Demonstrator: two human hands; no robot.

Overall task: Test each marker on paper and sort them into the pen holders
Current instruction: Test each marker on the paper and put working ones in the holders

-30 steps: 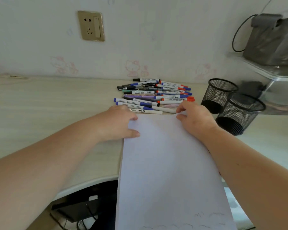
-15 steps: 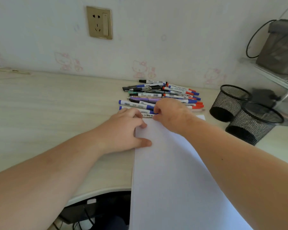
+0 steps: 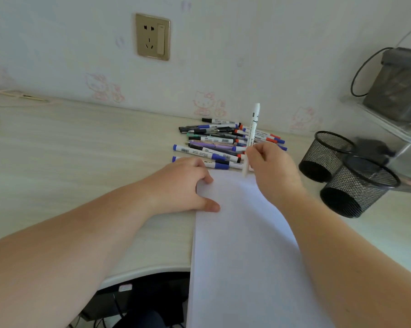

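- Pressing on the near-left corner of the paper (image 3: 244, 245), the left hand (image 3: 183, 185) is laid flat with fingers loosely spread and the thumb tip on the sheet; nothing is gripped by it. The paper is judged thin, light and easily slid, so it is best pinned down at an edge while a mark is made.
- Just beyond the left hand's fingertips, the marker pile (image 3: 223, 143) is seen lying on the surface (image 3: 81, 150), barrels roughly parallel and overlapping. These are judged light, stiff and smooth, apt to roll; each is best taken at mid-barrel, clear of the cap.
- A white marker (image 3: 253, 129) is held upright in the right hand (image 3: 270, 171), pinched low on the barrel by curled fingers, its lower end over the paper's far edge. Whether it is capped cannot be told.
- To the right of the right hand, well apart from it, two black mesh pen holders (image 3: 348, 174) stand touching one another; nothing can be seen inside them. They are judged light and easily tipped.
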